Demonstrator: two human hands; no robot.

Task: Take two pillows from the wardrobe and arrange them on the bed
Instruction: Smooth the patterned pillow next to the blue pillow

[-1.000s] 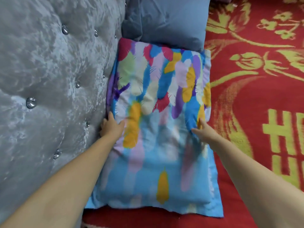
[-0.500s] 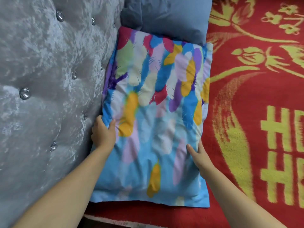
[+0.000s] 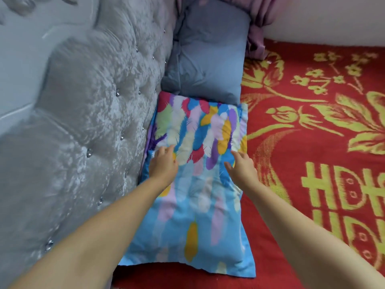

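A feather-patterned pillow [image 3: 195,205] in blue, yellow, pink and purple lies flat on the bed beside the headboard. Beyond it a plain grey-blue pillow [image 3: 210,63] leans at the head of the bed, touching the patterned one's far edge. My left hand [image 3: 163,165] rests on the patterned pillow's left side, fingers relaxed and pointing forward. Over the right side of that pillow, my right hand [image 3: 241,170] lies with fingers spread and loose. Neither hand grips the fabric.
A grey tufted velvet headboard [image 3: 83,132] with shiny buttons runs along the left. The red bedspread [image 3: 312,163] with yellow flowers and characters covers the bed to the right. A mauve curtain [image 3: 260,24] hangs at the far end by a white wall.
Both hands have moved from the pillow's side edges up onto its top surface, further forward. The camera view has lifted, showing the whole grey-blue pillow and the curtain.
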